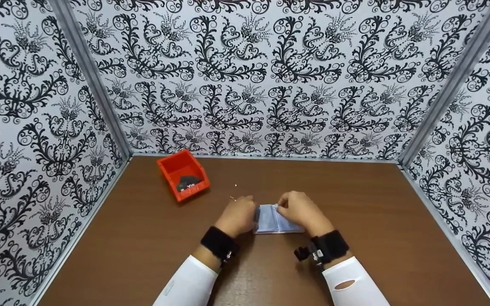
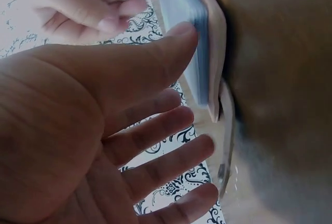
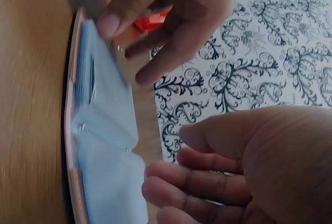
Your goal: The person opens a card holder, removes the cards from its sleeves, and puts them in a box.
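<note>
An opened card holder (image 1: 267,220) lies on the table between both hands, its clear plastic sleeves (image 3: 106,86) fanned to either side of a middle fold. Its pinkish cover (image 2: 218,42) shows under the sleeves, and a thin strap (image 2: 227,130) sticks out at one side. My left hand (image 1: 238,214) is at the left edge; its thumb (image 2: 176,40) touches the sleeve stack while the other fingers stay spread and fairly straight. Over the right half is my right hand (image 1: 302,208), its fingers loosely bent close beside the sleeves, with nothing between thumb and fingers in the right wrist view.
A red bin (image 1: 167,172) holding dark items (image 1: 189,182) stands at the back left of the brown table (image 1: 355,191). Small shiny specks lie between bin and left hand. Patterned walls (image 1: 236,106) enclose the table at the back and sides.
</note>
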`<state>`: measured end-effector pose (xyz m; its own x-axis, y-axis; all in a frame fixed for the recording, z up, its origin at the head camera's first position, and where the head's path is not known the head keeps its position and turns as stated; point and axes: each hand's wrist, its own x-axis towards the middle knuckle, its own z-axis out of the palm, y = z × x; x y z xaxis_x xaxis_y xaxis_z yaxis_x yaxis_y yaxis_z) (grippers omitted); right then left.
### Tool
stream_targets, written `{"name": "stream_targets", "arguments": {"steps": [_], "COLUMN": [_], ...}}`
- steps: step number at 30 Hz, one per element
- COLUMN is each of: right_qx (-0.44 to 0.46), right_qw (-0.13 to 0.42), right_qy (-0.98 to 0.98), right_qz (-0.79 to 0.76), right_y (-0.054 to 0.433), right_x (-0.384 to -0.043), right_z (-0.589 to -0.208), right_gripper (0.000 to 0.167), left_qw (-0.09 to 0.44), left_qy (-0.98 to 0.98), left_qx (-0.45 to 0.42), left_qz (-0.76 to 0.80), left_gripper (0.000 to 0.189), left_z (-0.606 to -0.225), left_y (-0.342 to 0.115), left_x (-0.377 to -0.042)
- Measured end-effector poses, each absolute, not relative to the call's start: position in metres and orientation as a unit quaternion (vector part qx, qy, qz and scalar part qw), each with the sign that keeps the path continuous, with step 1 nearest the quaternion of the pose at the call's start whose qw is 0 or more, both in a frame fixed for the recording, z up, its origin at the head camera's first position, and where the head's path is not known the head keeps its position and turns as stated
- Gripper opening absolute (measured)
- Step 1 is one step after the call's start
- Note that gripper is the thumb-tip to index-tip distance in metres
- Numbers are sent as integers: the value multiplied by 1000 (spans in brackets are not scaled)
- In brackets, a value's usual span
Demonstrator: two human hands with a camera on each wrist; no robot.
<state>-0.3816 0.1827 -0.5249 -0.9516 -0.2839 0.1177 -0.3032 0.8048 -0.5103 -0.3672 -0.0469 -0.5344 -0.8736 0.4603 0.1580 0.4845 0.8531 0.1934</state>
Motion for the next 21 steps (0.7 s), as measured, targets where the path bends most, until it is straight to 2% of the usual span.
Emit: {"name": "stream_targets", "arguments": {"steps": [6,14,21], "right_qx": [185,167,147], "right_qw": [-8,-19,-27], "right_qy": [-946,-953,-956], "right_qz": [265,251,251], "right_y": [176,175,175], "right_x": [-376,-375,-375], "right_z": [-528,-530,-529], "right_gripper": [10,13,15], "left_qw": [63,60,57], "left_qy": [-960,-963,-963], "left_qx": [-255,-250,-250], "left_qz": [-96,-85,-88], "left_gripper": [37,25,23], "left_z": [-536,-541,-542], "left_y": [-45,-44,-44], "left_x": [-364,-365,-367]}}
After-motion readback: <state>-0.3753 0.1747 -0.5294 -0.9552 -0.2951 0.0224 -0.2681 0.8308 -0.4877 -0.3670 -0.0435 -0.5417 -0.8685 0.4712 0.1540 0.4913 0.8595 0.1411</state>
